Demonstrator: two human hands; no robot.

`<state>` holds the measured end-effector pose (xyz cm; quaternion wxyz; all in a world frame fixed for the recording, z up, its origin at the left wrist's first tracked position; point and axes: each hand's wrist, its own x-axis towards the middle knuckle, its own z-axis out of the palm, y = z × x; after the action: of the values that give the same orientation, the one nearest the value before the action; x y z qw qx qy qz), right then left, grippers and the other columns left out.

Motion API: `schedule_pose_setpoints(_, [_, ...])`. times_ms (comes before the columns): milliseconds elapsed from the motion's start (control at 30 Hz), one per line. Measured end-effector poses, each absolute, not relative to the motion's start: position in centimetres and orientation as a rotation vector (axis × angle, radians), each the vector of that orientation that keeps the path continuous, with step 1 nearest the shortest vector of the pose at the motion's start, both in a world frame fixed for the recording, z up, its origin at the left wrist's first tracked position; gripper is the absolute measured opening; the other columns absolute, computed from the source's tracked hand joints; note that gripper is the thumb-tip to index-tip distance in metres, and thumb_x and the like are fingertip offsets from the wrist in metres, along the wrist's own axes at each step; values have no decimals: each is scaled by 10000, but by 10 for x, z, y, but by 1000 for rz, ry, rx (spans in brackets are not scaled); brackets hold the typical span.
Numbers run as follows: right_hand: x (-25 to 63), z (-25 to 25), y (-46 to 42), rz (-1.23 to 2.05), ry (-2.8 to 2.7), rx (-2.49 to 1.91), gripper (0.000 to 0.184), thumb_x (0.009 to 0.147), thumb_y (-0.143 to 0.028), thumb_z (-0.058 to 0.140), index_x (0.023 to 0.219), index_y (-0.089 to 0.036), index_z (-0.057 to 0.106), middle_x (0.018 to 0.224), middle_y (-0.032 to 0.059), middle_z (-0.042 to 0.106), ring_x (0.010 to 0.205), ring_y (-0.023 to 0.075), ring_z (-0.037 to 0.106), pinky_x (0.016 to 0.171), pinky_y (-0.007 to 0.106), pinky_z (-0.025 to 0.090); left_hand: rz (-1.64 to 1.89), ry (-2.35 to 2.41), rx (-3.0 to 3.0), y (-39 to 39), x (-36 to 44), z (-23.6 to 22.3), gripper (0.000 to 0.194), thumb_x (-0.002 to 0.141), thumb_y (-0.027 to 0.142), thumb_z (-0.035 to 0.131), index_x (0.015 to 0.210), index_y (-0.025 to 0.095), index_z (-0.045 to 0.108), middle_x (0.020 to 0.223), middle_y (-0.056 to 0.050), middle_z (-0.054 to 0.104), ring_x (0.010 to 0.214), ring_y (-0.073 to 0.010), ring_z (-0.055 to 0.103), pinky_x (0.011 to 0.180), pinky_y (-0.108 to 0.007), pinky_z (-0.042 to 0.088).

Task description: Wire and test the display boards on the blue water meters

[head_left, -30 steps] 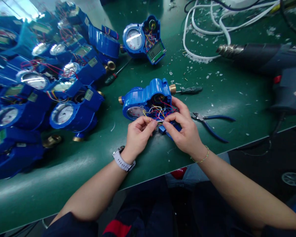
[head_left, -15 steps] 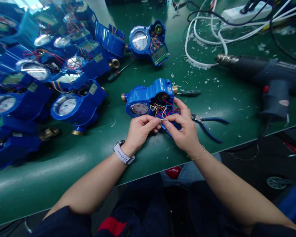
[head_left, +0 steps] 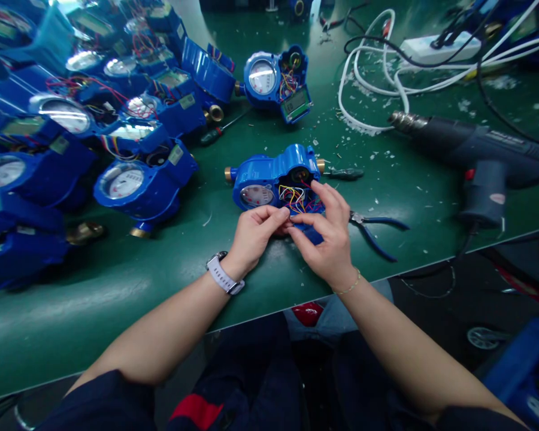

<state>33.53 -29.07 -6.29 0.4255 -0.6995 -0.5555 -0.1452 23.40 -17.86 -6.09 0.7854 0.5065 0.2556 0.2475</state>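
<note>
A blue water meter with brass pipe ends lies in front of me, its side compartment uncovered. Thin wires in yellow, white and red spill from that compartment toward my fingers. My left hand, with a watch on the wrist, pinches thumb to forefinger at the wire ends. Close against it, my right hand has thumb and forefinger together on the wires too, its other fingers bent over the meter's right side. The exact wire ends are hidden by the fingertips. Part of a blue cover shows under my right hand.
Pliers lie right of my right hand, a screwdriver behind it. A heat gun rests farther right, below a white cable and a power strip. Several blue meters crowd the left; another meter stands behind.
The view has shifted slightly. Both hands stay pinched at the wires, fingertips now closer together. The right hand's outer fingers have moved from behind the meter's edge onto its near side.
</note>
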Motion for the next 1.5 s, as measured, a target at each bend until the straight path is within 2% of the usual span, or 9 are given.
schedule_pose_setpoints(167, [336,-64,-290,-358,-1345,-1712,58,868,-255,632,858,-221,679,1382,73,537,1330,297,432,1099,541,358,560,529,1145,-181,233,-62,360,698,484,801,666,143,688,604,-2,665,557,-72,580,584,-181,475])
schedule_pose_setpoints(400, [338,-65,-292,-278,-1315,-1683,65,864,-250,608,830,-224,657,1367,65,547,1317,291,446,1107,546,343,564,528,1188,-183,233,-57,406,660,529,807,651,145,673,632,-9,666,555,-90,578,564,-206,464])
schedule_pose_setpoints(600, [337,-64,-292,-323,-1333,-1698,95,884,-282,612,910,-229,686,1371,81,552,1326,294,445,1094,561,361,590,520,1266,-182,233,-56,353,673,461,815,629,144,664,570,2,632,529,-89,536,529,-207,424])
schedule_pose_setpoints(933, [342,-64,-291,-198,-1224,-1561,53,870,-223,624,822,-213,643,1273,71,608,1280,265,489,1093,527,370,626,469,1286,-187,234,-58,355,737,471,771,681,146,641,583,2,635,545,-91,568,560,-209,448])
schedule_pose_setpoints(1167, [342,-65,-292,-161,-1188,-1549,81,908,-218,583,831,-196,597,1240,106,623,1220,244,541,1050,490,417,628,419,1214,-184,234,-61,365,765,494,745,748,141,651,719,-15,674,590,-79,584,596,-203,470])
schedule_pose_setpoints(1500, [344,-66,-293,-177,-1189,-1556,88,914,-230,609,830,-206,614,1222,82,636,1196,238,554,1038,493,426,588,393,1203,-184,235,-63,364,823,511,679,781,154,619,770,-32,704,589,-80,563,594,-208,456])
